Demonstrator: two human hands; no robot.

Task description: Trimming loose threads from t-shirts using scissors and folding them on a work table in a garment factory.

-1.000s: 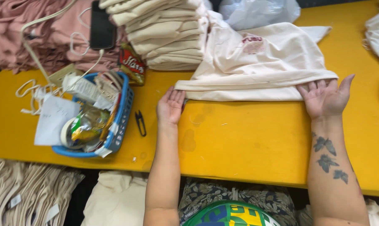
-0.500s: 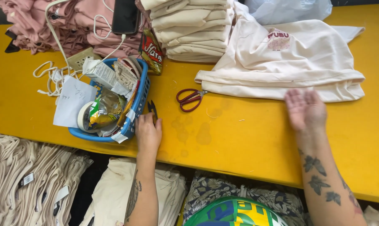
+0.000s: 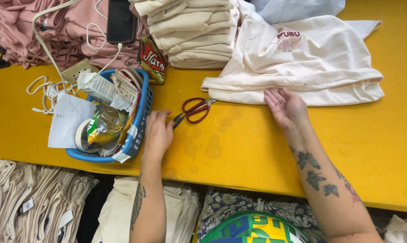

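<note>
Head view, looking down on yellow tabletop.

Left hand: palm down on tabletop, just beside right wall of blue plastic basket. Fingertips touching blade end of red-handled scissors; fingers loosely curled, not seen closed round anything. Scissors lying flat on tabletop between the two hands, handles toward upper right, near lower edge of the folded shirt.

Right hand: open, palm up, fingers spread, grasping nothing. Fingertips at lower folded edge of cream T-shirt, touching or just short of it; cannot tell which. Forearm tattooed.

Cream T-shirt: spread flat, folded, small pink print near collar, at upper right of tabletop.

Surroundings: stack of folded cream garments left of the shirt. Red snack bag leaning at base of stack. Basket holding tape roll, crumpled foil wrapper, small carton, paper. Pile of pink garments at upper left with black phone on top, white cable trailing down. More cream garments below tabletop edge.
</note>
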